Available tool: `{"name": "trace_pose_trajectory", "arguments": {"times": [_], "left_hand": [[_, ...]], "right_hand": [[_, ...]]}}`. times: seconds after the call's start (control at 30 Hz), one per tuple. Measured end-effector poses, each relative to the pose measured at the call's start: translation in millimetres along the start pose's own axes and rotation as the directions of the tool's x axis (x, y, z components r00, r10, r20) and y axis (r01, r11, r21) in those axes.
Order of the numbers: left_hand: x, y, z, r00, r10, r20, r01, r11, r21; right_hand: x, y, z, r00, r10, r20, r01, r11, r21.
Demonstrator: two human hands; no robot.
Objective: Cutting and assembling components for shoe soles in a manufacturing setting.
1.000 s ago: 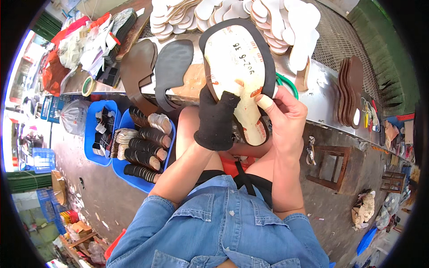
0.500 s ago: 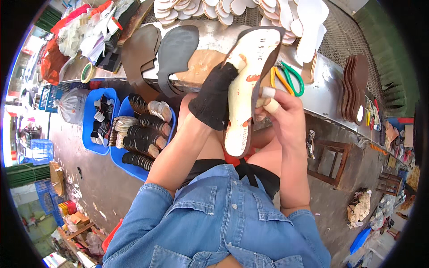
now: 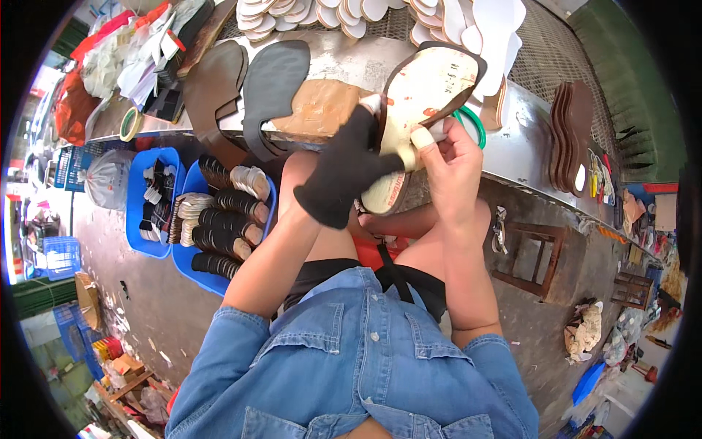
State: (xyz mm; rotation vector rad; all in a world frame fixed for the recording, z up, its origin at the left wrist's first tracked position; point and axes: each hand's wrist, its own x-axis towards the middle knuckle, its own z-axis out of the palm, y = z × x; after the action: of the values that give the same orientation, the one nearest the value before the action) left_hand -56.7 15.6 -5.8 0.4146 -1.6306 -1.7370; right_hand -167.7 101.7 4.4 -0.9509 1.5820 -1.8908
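Both the gloved left hand (image 3: 342, 167) and the right hand (image 3: 452, 162) grip the sole (image 3: 437, 79), with the left thumb (image 3: 407, 156) now lower, at the narrow middle, where work seems to gather.

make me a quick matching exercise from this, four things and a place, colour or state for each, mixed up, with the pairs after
Things
1. left hand
2. insole
3. bins
4. slim brown stack

Descriptions
A. blue
B. on the right part of the bench
C. black-gloved
D. pale, dark-rimmed, held

Pairs
1-C: left hand, black-gloved
2-D: insole, pale, dark-rimmed, held
3-A: bins, blue
4-B: slim brown stack, on the right part of the bench
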Motion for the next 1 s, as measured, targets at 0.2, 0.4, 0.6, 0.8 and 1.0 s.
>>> {"name": "trace_pose_trajectory", "arguments": {"times": [0.2,0.4,0.6,0.8,1.0], "left_hand": [[-0.7,19.4,-0.8,0.997,0.016,-0.071,0.031,0.792,0.61],[-1.2,41.7,-2.7,0.999,-0.052,0.003,0.036,0.741,0.671],[3.4,56.5,-4.7,0.99,-0.119,0.075,0.021,0.651,0.759],[2.2,47.3,-8.0,0.997,-0.015,0.07,-0.035,0.754,0.656],[3.9,53.8,-4.6,0.981,-0.15,0.123,0.006,0.659,0.752]], "right_hand": [[3.3,-30.5,-31.6,0.963,0.135,0.235,0.005,0.859,-0.512],[22.3,-58.1,-54.7,0.774,-0.502,0.386,0.586,0.337,-0.737],[15.2,-39.1,-62.6,0.704,-0.596,0.387,0.684,0.422,-0.595],[16.9,-45.2,-54.1,0.676,-0.591,0.44,0.705,0.347,-0.618],[18.6,-40.7,-54.6,0.591,-0.62,0.516,0.787,0.305,-0.535]]}}
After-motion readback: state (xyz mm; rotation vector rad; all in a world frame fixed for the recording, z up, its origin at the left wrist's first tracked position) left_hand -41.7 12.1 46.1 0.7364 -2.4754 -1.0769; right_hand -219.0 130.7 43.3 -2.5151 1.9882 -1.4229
